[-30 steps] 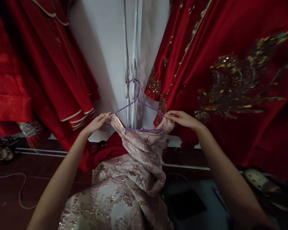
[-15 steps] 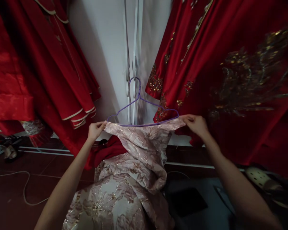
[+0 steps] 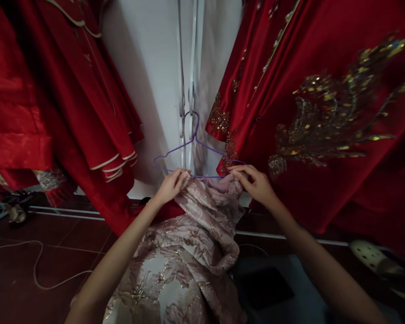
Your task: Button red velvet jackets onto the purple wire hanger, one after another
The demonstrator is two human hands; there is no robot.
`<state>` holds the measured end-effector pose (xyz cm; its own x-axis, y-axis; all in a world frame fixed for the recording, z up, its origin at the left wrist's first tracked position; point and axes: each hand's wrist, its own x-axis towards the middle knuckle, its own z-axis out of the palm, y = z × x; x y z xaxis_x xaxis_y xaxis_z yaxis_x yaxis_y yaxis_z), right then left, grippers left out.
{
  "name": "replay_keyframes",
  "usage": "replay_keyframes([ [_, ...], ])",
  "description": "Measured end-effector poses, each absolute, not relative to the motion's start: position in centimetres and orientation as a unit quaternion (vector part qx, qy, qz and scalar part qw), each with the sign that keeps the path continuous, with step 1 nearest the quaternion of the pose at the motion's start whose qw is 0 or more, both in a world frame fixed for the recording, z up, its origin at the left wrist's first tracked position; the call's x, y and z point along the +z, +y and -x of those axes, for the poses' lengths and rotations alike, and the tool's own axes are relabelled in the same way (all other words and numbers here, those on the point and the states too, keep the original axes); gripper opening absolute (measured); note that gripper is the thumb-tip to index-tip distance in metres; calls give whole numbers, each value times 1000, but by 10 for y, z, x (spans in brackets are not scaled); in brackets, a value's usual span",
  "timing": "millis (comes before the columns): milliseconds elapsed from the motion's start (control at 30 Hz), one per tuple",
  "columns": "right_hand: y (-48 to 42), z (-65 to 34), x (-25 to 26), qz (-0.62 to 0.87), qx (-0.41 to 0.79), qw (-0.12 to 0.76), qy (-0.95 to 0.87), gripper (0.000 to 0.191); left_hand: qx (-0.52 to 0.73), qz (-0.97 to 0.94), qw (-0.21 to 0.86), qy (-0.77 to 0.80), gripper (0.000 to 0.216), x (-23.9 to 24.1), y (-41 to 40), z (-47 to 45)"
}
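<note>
A purple wire hanger (image 3: 192, 144) hangs by its hook on a white vertical rail (image 3: 189, 67). A pale pink brocade garment (image 3: 195, 234) with gold flowers drapes over the hanger's bottom bar and falls toward me. My left hand (image 3: 170, 185) pinches the cloth at the bar, left of the middle. Right of the middle, my right hand (image 3: 254, 182) grips the cloth by the hanger's right end. Both hands are closed on the fabric.
Red satin garments (image 3: 64, 99) with cream piping hang at the left. A red robe with gold embroidery (image 3: 324, 117) hangs at the right. A white wall (image 3: 148, 67) lies behind. A white cord (image 3: 37, 270) lies on the dark red floor. A spotted shoe (image 3: 367, 254) sits low right.
Both hands have slid inward along the hanger bar, bunching the pink cloth toward the middle. The hanger's left end now shows bare.
</note>
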<state>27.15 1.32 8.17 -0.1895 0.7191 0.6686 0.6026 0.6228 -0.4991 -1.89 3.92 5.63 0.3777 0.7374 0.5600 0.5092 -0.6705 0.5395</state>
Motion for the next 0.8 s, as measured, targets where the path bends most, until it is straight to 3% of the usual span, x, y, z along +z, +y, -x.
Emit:
replay_keyframes([
  [200, 51, -315, 72, 488, -12, 574, -657, 18, 359, -860, 75, 355, 22, 32, 39, 3],
  [433, 47, -360, 71, 538, -6, 570, -621, 14, 361, -861, 83, 349, 21, 35, 25, 9],
  [633, 41, -348, 77, 531, -14, 556, -639, 22, 361, -860, 83, 351, 21, 38, 27, 8],
  [800, 46, -327, 91, 498, -119, 556, -655, 23, 374, -851, 118, 348, 21, 37, 30, 5],
])
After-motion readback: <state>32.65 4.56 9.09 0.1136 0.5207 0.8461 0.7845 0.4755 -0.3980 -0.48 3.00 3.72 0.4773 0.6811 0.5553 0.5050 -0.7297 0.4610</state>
